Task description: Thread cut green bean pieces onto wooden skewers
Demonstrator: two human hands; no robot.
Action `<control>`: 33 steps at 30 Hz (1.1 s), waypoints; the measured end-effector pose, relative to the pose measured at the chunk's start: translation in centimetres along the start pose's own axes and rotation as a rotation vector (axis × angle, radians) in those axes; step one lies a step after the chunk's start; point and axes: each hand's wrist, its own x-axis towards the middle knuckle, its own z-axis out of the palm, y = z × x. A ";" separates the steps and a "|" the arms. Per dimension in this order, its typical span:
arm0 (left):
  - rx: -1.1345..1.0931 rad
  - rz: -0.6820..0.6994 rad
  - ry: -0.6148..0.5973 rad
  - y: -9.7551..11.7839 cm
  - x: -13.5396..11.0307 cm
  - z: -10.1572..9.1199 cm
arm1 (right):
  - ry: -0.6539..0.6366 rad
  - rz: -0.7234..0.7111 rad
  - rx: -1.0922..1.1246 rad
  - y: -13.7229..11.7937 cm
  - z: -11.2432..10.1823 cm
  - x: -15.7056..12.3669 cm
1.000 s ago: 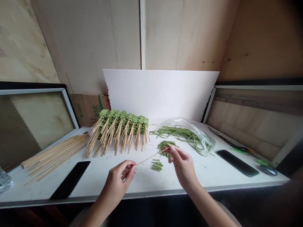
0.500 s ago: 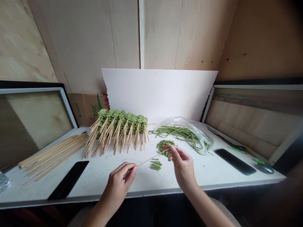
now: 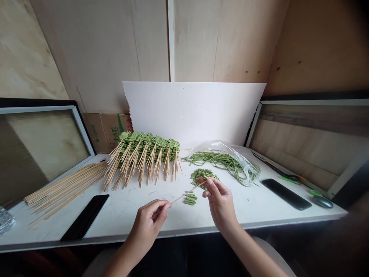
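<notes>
A thin bamboo skewer (image 3: 184,195) slants between my hands above the front of the white table. My left hand (image 3: 150,219) is closed in a pinch around its lower left part. At the upper right end, the fingertips of my right hand (image 3: 220,202) are pinched on the skewer; whether they also hold a bit of bean is too small to tell. Just behind that hand lies a heap of cut green bean pieces (image 3: 198,175). A short row of bean pieces (image 3: 190,199) rests on the table beneath the skewer.
Stacked bean skewers (image 3: 150,148) stand at back left, sticks pointing forward. Loose bamboo skewers (image 3: 69,184) lie left, near a black phone (image 3: 85,217). Long beans (image 3: 216,159) sit partly under a plastic bag (image 3: 242,161). Another dark phone (image 3: 286,194) and a mouse (image 3: 323,201) are right.
My left hand has shifted slightly to the right along with the skewer. My right hand stays almost where it was, and the view has tilted a little.
</notes>
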 end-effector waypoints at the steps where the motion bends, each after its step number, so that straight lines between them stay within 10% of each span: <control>1: -0.010 -0.014 -0.008 0.3 -0.1 0.0 | -0.012 0.014 0.005 0.0 0.1 -0.1; 33: -0.261 -0.193 -0.109 0.8 -0.8 2.6 | -0.256 0.121 -0.109 1.6 2.0 -3.2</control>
